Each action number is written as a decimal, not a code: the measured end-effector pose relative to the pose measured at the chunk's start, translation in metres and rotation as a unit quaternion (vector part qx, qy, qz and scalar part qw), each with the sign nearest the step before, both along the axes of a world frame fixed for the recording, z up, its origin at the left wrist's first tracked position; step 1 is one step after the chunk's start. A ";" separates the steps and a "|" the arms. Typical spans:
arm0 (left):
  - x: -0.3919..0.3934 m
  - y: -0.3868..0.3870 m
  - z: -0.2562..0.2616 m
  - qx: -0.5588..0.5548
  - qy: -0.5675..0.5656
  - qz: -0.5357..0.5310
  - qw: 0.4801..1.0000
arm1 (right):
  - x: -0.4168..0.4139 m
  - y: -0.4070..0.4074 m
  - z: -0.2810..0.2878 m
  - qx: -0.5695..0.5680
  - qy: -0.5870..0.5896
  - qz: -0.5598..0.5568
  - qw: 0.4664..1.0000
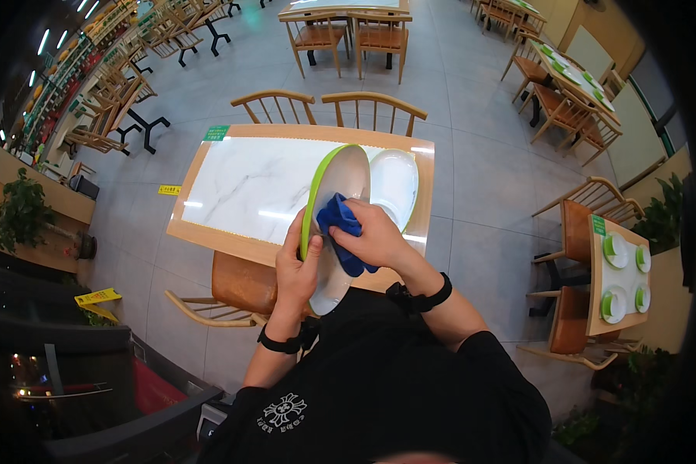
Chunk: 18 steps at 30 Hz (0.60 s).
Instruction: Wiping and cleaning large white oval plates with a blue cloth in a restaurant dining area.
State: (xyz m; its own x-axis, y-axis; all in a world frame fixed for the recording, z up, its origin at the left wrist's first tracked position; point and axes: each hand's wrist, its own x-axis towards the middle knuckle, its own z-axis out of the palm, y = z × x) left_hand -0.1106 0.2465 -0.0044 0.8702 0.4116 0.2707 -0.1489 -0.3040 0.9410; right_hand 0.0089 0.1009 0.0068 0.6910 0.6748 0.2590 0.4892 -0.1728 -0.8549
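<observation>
An oval white plate with a green rim point(348, 171) is tilted steeply in front of my body, above the near edge of the table. My left hand point(296, 264) grips its left edge, thumb on the inner face. Bunched in my right hand point(378, 232) is a blue cloth point(339, 217), pressed against the plate's inner face. A second white plate point(393, 180) lies at the right end of the marble-patterned tabletop point(243, 180), partly hidden behind the held plate and my right hand.
Two wooden chairs point(374, 104) stand at the table's far side, and a brown-seated chair point(243, 281) at its near left. To the right, another table point(627, 278) bears several plates and green-and-white cups. A yellow floor sign point(98, 298) stands at the left.
</observation>
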 end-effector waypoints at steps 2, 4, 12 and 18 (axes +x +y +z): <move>0.001 0.000 -0.002 0.002 -0.007 0.003 1.000 | -0.002 -0.003 0.004 0.075 0.138 0.017 0.987; 0.001 0.000 -0.002 -0.020 -0.011 0.000 1.000 | 0.000 -0.005 0.007 0.187 0.311 0.027 0.932; -0.002 -0.009 0.000 0.043 -0.060 0.012 0.997 | 0.001 0.010 -0.007 0.387 0.431 -0.199 0.791; -0.006 -0.021 -0.005 0.123 -0.046 -0.032 0.991 | 0.012 0.002 0.001 0.474 0.567 -0.158 0.655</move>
State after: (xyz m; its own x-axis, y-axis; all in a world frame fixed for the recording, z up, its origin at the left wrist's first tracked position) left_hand -0.1165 0.2252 -0.0094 0.8597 0.2681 0.4347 -0.2561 -0.5101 0.8211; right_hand 0.0207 0.1025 0.0082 0.8680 0.3589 -0.3432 -0.4854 0.7594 -0.4334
